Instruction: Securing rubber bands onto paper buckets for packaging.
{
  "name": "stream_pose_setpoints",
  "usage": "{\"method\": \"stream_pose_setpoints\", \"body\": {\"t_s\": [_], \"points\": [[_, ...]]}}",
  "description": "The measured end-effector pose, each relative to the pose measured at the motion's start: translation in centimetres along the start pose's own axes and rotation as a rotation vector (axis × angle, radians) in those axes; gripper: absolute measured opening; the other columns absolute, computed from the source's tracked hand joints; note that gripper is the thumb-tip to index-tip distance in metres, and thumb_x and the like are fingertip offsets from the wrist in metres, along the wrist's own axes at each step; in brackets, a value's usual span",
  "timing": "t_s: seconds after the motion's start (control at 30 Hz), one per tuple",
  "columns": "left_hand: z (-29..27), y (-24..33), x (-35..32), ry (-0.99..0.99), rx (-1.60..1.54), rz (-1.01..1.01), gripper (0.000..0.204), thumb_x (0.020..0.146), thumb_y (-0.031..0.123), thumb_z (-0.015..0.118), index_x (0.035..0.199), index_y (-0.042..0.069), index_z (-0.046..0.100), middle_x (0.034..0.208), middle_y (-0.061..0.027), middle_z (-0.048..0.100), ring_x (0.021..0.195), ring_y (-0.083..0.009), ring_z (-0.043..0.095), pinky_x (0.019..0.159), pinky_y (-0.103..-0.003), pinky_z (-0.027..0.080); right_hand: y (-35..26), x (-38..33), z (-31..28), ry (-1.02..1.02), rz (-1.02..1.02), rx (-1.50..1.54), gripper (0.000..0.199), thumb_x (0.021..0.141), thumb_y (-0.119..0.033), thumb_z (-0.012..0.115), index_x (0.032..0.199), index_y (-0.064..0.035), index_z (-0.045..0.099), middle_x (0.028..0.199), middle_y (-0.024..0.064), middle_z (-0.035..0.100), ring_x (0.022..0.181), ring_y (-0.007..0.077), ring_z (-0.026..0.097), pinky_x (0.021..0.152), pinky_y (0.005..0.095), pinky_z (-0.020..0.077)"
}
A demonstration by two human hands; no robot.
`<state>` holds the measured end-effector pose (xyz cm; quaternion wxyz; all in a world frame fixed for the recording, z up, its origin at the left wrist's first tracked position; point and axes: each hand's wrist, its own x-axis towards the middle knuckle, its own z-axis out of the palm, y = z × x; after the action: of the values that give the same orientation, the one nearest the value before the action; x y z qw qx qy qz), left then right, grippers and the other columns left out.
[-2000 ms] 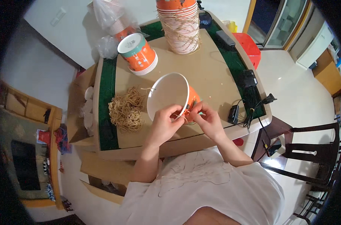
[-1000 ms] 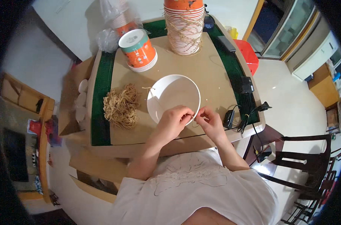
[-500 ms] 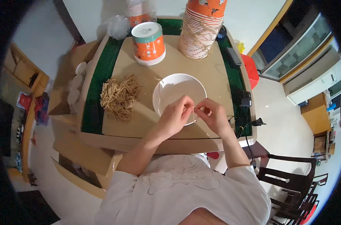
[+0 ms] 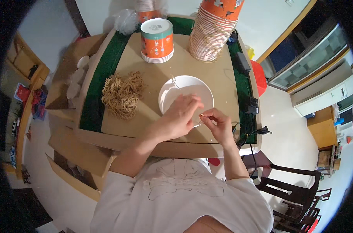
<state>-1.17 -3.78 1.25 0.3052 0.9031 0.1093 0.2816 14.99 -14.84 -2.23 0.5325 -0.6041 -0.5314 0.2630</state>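
Observation:
A white paper bowl [image 4: 184,93] stands upright on the tan table top [image 4: 157,73], its open mouth facing up. My left hand [image 4: 180,116] lies over the bowl's near rim with the fingers curled on it. My right hand [image 4: 217,122] is just right of it, pinching a thin tan string [image 4: 201,116] at the rim. Another bit of the string [image 4: 175,82] sticks up at the bowl's far rim. A loose heap of the same tan string [image 4: 122,95] lies to the left of the bowl.
A short stack of orange and green paper bowls [image 4: 157,40] stands at the far side. A tall stack of orange bowls [image 4: 213,31] rises at the far right. Black cables and an adapter [image 4: 252,106] lie on the right edge. A dark chair [image 4: 297,190] is at lower right.
The bowl was tipped on its side showing its orange wall; now it stands mouth up. My head has moved closer over the table. Both hands stay at the near rim.

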Motion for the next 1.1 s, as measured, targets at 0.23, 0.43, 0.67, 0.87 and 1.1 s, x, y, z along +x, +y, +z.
{"method": "stream_pose_setpoints", "body": {"t_s": [0.23, 0.43, 0.67, 0.87, 1.1], "points": [[0.7, -0.8, 0.3, -0.319, -0.169, -0.224, 0.025, 0.079, 0.011, 0.062, 0.099, 0.0, 0.053, 0.095, -0.016, 0.061, 0.091, -0.0295, 0.059, 0.078, -0.039, 0.046, -0.1, -0.6, 0.3, 0.026, 0.037, 0.112, 0.008, 0.082, -0.002, 0.065, 0.09, -0.0006, 0.064, 0.079, 0.0035, 0.062, 0.071, 0.0079, 0.056, 0.063, 0.0211, 0.0455], [1.7, -0.9, 0.0, -0.098, -0.362, -0.291, 0.014, 0.084, 0.009, 0.059, 0.09, 0.0, 0.05, 0.082, -0.0132, 0.063, 0.078, -0.0233, 0.063, 0.066, -0.032, 0.047, -0.6, -0.8, 0.4, 0.107, 0.015, -0.014, 0.008, 0.082, -0.003, 0.065, 0.09, -0.0017, 0.065, 0.08, 0.0016, 0.063, 0.066, 0.0057, 0.052, 0.059, 0.019, 0.0409], [1.6, -0.2, 0.4, 0.089, -0.562, -0.286, 0.01, 0.083, 0.001, 0.057, 0.084, 0.001, 0.047, 0.073, -0.0046, 0.056, 0.071, -0.0083, 0.058, 0.058, -0.026, 0.044, -1.0, -0.4, 0.1, 0.116, 0.153, 0.131, 0.008, 0.087, -0.008, 0.061, 0.09, -0.0016, 0.064, 0.084, 0.0026, 0.067, 0.065, 0.0043, 0.054, 0.055, 0.0181, 0.0417], [0.9, -0.8, -0.5, 0.028, 0.022, -0.012, 0.012, 0.074, 0.004, 0.064, 0.084, 0.011, 0.065, 0.071, -0.0053, 0.051, 0.062, -0.0188, 0.056, 0.054, -0.033, 0.044, -1.0, 0.0, -0.1, 0.098, 0.145, 0.151, 0.011, 0.09, -0.009, 0.058, 0.095, -0.0002, 0.062, 0.083, 0.0055, 0.068, 0.068, 0.0044, 0.058, 0.052, 0.0171, 0.0414], [1.3, 0.5, -0.2, 0.002, 0.094, 0.043, 0.008, 0.077, 0.011, 0.063, 0.083, 0.013, 0.067, 0.076, -0.0043, 0.051, 0.067, -0.0192, 0.057, 0.056, -0.034, 0.046, -1.3, 0.2, -0.4, 0.054, 0.192, 0.226, 0.01, 0.09, -0.008, 0.057, 0.093, -0.0008, 0.063, 0.081, 0.0038, 0.067, 0.063, 0.0019, 0.054, 0.046, 0.0149, 0.0358]]}}
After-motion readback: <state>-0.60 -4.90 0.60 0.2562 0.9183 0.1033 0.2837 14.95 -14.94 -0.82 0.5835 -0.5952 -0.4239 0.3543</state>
